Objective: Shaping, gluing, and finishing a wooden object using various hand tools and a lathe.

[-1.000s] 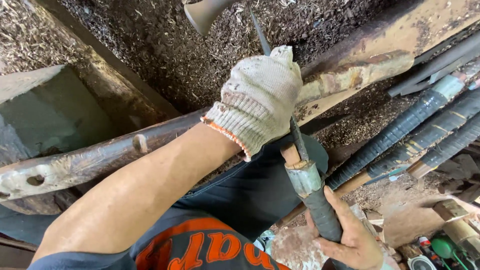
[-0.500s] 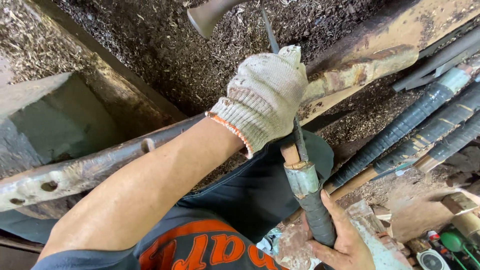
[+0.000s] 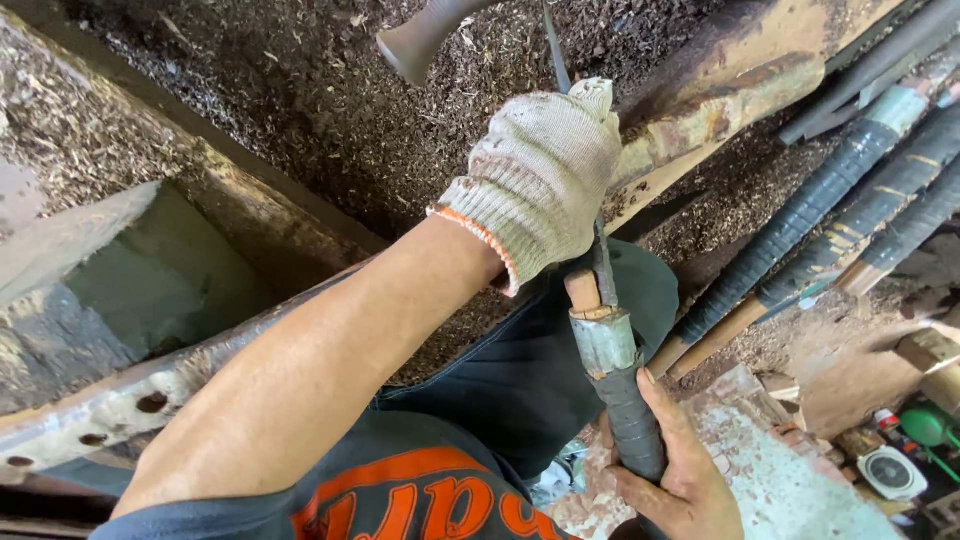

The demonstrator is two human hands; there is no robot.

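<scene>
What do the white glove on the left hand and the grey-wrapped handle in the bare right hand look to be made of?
White knitted glove: likely cotton yarn, by its ribbed weave and orange-edged cuff; soiled matt finish. Grey-wrapped handle: spiral overlapping bands suggest rubber or tape, dull dark grey, below a lighter collar, possibly metal or tape; a wooden-looking stub shows above. The right hand grips it.

Gloved left hand (image 3: 540, 180) has crept up and right along the blade (image 3: 603, 268). Bare right hand (image 3: 672, 478) slid lower on the taped handle (image 3: 628, 410), nearer the frame bottom.
</scene>
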